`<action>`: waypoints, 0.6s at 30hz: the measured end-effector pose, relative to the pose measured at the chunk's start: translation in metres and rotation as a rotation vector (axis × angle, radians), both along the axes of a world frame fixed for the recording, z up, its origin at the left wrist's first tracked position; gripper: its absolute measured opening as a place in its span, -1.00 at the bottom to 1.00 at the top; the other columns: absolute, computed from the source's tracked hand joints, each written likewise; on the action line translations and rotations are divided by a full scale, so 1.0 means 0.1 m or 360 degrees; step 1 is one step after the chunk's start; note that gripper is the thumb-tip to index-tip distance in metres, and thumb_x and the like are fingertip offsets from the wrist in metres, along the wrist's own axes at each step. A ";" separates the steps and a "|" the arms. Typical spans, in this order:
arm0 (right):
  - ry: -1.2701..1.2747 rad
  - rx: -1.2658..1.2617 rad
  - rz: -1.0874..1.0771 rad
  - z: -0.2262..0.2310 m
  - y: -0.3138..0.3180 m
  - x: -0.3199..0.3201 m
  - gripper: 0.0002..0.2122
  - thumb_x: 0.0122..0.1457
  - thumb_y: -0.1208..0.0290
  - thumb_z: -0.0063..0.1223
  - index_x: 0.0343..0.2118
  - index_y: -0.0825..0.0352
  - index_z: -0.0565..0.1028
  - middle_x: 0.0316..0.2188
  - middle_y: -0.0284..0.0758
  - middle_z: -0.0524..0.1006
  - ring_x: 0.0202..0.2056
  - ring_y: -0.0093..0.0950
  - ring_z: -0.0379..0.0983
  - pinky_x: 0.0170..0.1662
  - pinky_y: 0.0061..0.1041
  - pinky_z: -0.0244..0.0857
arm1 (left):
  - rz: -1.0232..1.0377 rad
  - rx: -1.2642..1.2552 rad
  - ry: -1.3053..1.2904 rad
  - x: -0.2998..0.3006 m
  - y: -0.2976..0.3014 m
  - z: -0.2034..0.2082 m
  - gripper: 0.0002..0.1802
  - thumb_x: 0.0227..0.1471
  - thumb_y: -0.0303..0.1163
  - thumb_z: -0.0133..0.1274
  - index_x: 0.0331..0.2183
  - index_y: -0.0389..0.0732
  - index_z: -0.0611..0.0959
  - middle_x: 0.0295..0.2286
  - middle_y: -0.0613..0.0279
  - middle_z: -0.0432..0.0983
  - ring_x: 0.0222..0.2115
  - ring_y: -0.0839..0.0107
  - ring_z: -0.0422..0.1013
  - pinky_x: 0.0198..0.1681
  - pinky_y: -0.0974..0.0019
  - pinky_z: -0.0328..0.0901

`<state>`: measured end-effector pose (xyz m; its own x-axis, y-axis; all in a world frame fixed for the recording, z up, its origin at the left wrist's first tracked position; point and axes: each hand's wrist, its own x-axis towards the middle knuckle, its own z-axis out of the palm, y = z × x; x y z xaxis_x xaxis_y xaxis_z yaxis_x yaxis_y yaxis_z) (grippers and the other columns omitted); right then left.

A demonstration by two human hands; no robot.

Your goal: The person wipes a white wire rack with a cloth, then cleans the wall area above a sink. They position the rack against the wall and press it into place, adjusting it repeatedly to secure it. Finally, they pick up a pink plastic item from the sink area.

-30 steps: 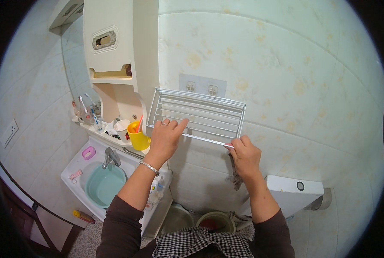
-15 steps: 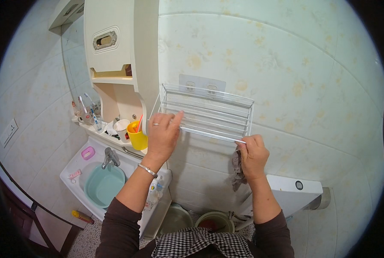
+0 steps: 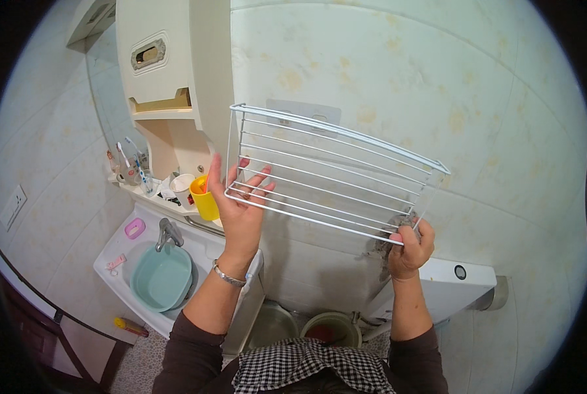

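White wire rack [image 3: 333,178] between both hands [image 3: 412,251]

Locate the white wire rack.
In the head view, the white wire rack is at the centre, in front of the tiled wall, its near right corner in the right hand and the left hand at its left end.

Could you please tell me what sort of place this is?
Most likely a bathroom, probably in a home: there is a white washbasin with a metal faucet, some toothbrushes, and what looks like a toilet tank.
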<state>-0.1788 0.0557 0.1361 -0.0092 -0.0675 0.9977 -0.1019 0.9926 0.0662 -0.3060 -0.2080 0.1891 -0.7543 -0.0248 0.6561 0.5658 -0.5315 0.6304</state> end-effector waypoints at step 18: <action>-0.0226 -0.0228 0.0083 -0.12 -0.07 0.04 -0.80 -0.10 0.56 0.24 -0.33 0.29 0.60 -0.29 -0.16 0.53 -0.37 -0.25 0.53 -0.32 -0.38 0.41 | -0.0673 0.0210 -0.0147 0.27 -0.05 -0.03 -0.27 0.14 -0.48 0.03 0.27 -0.11 0.11 0.10 -0.12 0.32 0.12 0.01 0.33 0.18 0.02 0.27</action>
